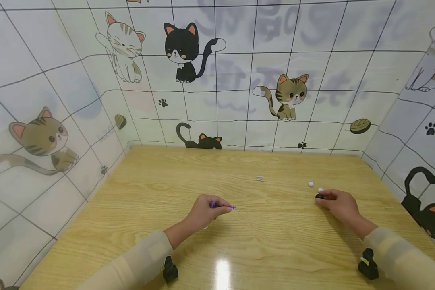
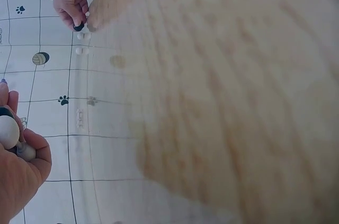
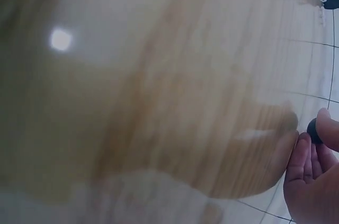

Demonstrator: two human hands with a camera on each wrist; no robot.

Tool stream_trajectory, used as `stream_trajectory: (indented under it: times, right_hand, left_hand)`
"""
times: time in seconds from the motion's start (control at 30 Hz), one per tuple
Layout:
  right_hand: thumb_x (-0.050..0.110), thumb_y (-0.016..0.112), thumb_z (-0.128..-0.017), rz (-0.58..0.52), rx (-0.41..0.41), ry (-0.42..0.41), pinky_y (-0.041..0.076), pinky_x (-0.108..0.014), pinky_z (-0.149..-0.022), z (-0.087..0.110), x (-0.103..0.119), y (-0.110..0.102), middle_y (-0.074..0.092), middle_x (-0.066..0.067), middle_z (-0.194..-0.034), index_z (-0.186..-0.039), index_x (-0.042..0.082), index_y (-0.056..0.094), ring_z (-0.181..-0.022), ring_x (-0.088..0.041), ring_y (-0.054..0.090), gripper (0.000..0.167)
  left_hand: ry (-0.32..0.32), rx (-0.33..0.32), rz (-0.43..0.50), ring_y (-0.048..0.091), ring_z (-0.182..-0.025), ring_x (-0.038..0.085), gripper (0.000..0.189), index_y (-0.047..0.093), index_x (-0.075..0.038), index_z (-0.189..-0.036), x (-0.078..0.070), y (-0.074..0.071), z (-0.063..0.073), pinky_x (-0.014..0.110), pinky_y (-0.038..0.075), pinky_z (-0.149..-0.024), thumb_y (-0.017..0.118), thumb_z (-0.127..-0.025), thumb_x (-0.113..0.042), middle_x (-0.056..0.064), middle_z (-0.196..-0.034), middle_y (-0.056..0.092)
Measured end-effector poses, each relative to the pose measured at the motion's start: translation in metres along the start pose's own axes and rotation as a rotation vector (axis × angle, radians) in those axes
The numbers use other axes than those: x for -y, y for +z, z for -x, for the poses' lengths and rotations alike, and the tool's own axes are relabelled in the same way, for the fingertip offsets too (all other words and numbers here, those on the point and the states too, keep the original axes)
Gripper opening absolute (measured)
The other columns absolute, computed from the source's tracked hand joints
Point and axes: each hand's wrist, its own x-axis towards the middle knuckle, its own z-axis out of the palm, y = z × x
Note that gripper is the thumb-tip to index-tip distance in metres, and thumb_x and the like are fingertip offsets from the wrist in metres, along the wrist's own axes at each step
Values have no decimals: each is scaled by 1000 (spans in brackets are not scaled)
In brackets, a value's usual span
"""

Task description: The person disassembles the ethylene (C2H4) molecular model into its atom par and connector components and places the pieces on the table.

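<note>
A purple piece (image 1: 233, 207) is pinched in the fingers of the left hand (image 1: 203, 211), a black piece (image 1: 319, 196) in the right hand's (image 1: 341, 206), pickup seemingly in hand, lifting likely called for.

The head camera looks forward and down from above the worktop's (image 1: 275, 249) near side, towards the printed wall (image 1: 235, 100) beyond. The left wrist camera (image 1: 170, 270) and right wrist camera (image 1: 368, 266) skim close over the worktop, turned sideways. I find the left hand (image 1: 207, 211) and right hand (image 1: 340, 205) in both head and left-wrist views.
</note>
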Motion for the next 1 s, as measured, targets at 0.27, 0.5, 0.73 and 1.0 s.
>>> stream_trajectory:
  times: [0.27, 0.5, 0.73, 1.0]
  right_hand:
    - [26, 75, -87, 6, 11, -23, 45, -49, -83, -2, -4, 0, 62, -28, -115, -117, -8, 62, -106, -43, 56, 47]
    - [26, 76, -86, 18, 3, -41, 46, -43, -81, -4, -7, 2, 65, -25, -112, -113, -7, 64, -102, -40, 59, 43]
    - [22, 77, -85, 22, 0, -53, 45, -50, -83, -3, -6, 3, 65, -26, -109, -110, -8, 64, -102, -42, 58, 41]
    - [20, 78, -84, 38, -10, -63, 44, -51, -82, -4, -6, 4, 67, -23, -101, -110, -9, 63, -96, -40, 60, 41]
  left_hand:
    - [-23, -8, 9, 32, -48, 6, 7, 75, 4, -89, 2, 1, -1, 17, 27, -45, 71, -87, -1, 5, -77, 68]
    - [-31, -2, 3, 31, -49, 6, 8, 74, 6, -91, 1, 3, 0, 17, 27, -45, 71, -87, -1, 7, -84, 72]
    - [-33, 3, 5, 31, -50, 6, 9, 74, 7, -91, 0, 3, 1, 17, 27, -46, 71, -87, -1, 10, -87, 72]
    - [-35, 0, 8, 31, -49, 6, 7, 75, 5, -90, 1, 3, 0, 17, 27, -45, 71, -87, 0, 8, -86, 72]
